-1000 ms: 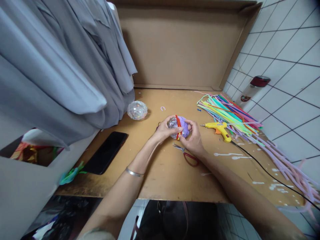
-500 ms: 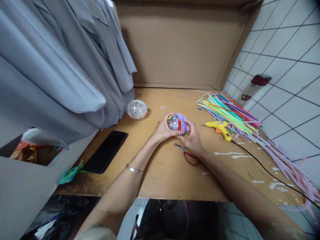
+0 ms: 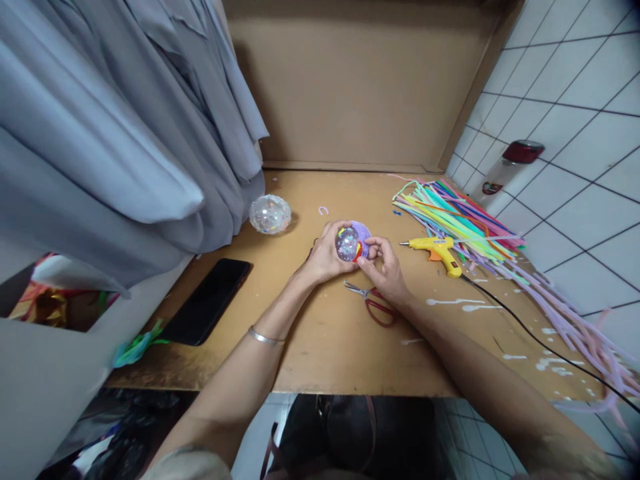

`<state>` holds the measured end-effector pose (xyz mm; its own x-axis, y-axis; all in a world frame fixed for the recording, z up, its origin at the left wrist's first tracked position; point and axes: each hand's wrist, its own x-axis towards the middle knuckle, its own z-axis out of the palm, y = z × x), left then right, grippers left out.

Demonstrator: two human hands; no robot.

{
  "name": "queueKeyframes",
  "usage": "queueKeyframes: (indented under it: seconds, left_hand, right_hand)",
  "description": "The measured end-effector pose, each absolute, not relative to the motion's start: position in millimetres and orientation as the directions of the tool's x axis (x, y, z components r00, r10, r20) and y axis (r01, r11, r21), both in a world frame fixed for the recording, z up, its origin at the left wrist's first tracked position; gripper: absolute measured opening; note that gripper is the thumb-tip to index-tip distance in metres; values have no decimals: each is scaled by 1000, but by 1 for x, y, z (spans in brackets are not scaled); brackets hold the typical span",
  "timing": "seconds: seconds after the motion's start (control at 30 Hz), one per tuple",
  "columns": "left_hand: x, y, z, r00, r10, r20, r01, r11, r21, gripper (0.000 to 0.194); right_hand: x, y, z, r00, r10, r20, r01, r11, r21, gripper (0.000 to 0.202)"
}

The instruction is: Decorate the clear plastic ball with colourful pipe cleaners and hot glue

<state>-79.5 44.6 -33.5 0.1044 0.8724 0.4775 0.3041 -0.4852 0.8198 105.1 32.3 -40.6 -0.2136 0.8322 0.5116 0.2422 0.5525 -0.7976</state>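
Between my hands is a clear ball [image 3: 349, 244], its right side wrapped in purple pipe cleaner, with red and yellow bits along the edge of the wrap. My left hand [image 3: 327, 255] is closed around the ball's left side. On the right, my right hand [image 3: 387, 270] presses its fingertips and thumb to the purple wrap. Red-handled scissors [image 3: 377, 309] lie just below my right hand, which partly covers them. Another clear round ball [image 3: 271, 215] rests to the left, apart from my hands. A small pale curved piece [image 3: 323, 211] lies beyond them.
A yellow glue gun [image 3: 434, 251] lies to the right, its black cord running to the front edge. Behind it is a pile of colourful pipe cleaners [image 3: 455, 217]. A clear bottle [image 3: 507, 170] stands by the tiled wall. A black phone [image 3: 207, 301] lies left, near a grey cloth [image 3: 150, 133].
The ball has turned slightly in my hands, so more of its clear face and yellow bits show. The whole view has shifted a little.
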Motion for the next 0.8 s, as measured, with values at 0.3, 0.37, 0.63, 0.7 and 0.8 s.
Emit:
queueKeyframes:
  seconds: [0.3,0.37,0.63,0.7,0.8]
  left_hand:
    - [-81,46,-34,208,796,569,416,-598,685,79]
    - [-80,46,-33,214,788,577,415,-608,677,78]
    - [-79,45,-33,203,781,590,418,-614,669,76]
    - [-79,46,-35,210,765,608,425,-632,648,77]
    - [-80,48,-38,228,737,636,445,-660,605,79]
  right_hand:
    - [106,37,-39,-191,840,507,190,539,-821,22]
    - [105,36,-38,-187,846,500,200,531,-823,25]
    - [104,35,-37,-168,851,498,230,525,-819,27]
    - [104,35,-37,-168,857,487,239,514,-823,27]
    - [104,35,-37,-163,865,474,247,501,-830,27]
